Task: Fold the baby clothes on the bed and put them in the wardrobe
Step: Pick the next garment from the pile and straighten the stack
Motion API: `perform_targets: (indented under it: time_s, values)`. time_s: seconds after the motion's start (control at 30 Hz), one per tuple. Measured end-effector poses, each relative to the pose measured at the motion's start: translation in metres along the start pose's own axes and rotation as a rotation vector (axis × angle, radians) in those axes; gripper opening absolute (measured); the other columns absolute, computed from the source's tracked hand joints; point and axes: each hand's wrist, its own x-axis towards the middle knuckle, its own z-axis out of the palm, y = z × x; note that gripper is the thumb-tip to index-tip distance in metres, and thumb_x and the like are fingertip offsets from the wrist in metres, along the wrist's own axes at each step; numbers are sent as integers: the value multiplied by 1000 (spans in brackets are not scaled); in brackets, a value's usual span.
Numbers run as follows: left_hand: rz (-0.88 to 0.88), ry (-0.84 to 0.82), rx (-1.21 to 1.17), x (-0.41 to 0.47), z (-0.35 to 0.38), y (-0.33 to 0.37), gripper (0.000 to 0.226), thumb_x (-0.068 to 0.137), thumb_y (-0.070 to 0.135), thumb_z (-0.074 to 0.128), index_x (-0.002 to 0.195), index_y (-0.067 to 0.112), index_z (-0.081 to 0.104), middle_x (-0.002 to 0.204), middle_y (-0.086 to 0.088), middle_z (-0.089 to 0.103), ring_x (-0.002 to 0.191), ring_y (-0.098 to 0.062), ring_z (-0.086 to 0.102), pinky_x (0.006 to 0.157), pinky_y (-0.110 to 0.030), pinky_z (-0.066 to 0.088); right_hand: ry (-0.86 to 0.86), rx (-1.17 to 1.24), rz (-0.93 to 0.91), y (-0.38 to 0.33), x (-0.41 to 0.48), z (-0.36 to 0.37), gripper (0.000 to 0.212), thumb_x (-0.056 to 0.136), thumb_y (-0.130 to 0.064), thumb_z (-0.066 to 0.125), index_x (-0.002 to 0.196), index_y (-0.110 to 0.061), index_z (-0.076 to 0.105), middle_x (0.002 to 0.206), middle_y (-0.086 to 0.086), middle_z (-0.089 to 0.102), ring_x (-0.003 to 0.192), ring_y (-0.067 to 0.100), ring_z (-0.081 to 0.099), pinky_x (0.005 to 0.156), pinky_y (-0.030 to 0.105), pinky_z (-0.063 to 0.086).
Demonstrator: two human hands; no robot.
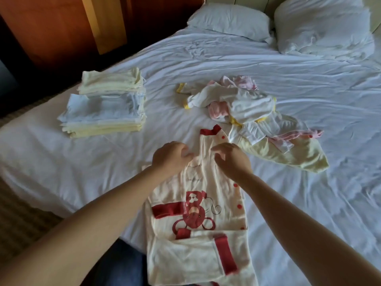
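A cream baby romper [198, 203] with red trim and a red monkey print lies lengthwise on the white bed [309, 203] in front of me. Its sleeves are folded across the lower part. My left hand [172, 156] curls its fingers onto the romper's left edge near the far end. Beside it, my right hand [232, 159] holds the fabric with bent fingers. A neat stack of folded cream and pale blue clothes [107, 106] stands to the left. A heap of unfolded white, pink and yellow baby clothes [237, 104] lies just beyond my hands.
A pale yellow garment [292, 157] spreads to the right of the romper. Two white pillows [231, 19] lean at the headboard. Dark wooden furniture [57, 27] stands beyond the bed's left edge, with carpet [18, 219] below.
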Motion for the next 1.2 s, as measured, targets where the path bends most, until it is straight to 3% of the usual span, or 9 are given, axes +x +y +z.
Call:
perform_targets:
  time_s: [0.1,0.2,0.3,0.4,0.57,0.77,0.97,1.1,1.2]
  values:
    - [-84,-32,-77,35,17,14,39,88,60,55,85,22,64,79,12,59,78,-14,61,67,-30,46,-1,26,120,17,32,-4,33,89,-20,52,118,-26,66,122,-1,61,101,20,61,77,32,50]
    - [-126,-32,-83,63,33,17,44,85,64,54,65,25,56,71,11,65,72,-14,65,68,-31,52,21,13,201,24,62,-1,37,91,-26,50,126,-30,60,126,-1,59,102,22,62,70,31,46]
    - [-143,15,-57,78,44,18,40,79,63,61,69,25,60,69,9,66,70,-15,64,69,-31,53,21,1,243,29,87,9,40,89,-28,51,127,-35,56,128,-1,59,111,24,60,71,32,43]
    - [-154,45,-89,85,52,17,26,78,54,68,78,28,62,70,10,66,74,-14,65,72,-30,52,-11,25,309,34,102,19,38,85,-26,48,119,-39,58,115,-2,64,102,27,64,70,33,47]
    - [-175,32,-199,88,52,12,22,81,50,70,84,28,66,79,10,68,78,-14,66,75,-30,51,27,200,408,38,104,20,48,84,-21,50,129,-36,59,116,-7,67,97,21,67,70,29,50]
    - [-98,120,-384,66,20,32,17,83,35,74,88,20,67,83,9,67,82,-11,64,75,-28,50,120,362,228,32,82,-28,32,84,-6,60,114,-15,69,92,-1,68,92,16,64,78,26,49]
    - [40,142,-370,13,-4,47,16,84,31,75,90,19,66,87,9,70,84,-8,68,70,-21,47,96,317,33,16,20,-83,25,82,-10,68,107,-15,70,92,-4,66,82,11,61,77,23,49]
    - [177,104,-201,-30,-9,49,13,87,32,71,94,21,69,96,11,73,93,-3,66,69,-13,42,59,216,-96,10,-34,-91,23,80,-7,68,99,-20,72,94,-8,66,81,6,61,74,25,52]
    - [276,128,19,-59,-2,49,11,87,30,70,96,24,70,95,8,73,88,-13,68,70,-23,47,-3,50,-177,12,-73,-81,19,81,-12,66,91,-27,69,93,-14,62,78,3,57,70,28,51]
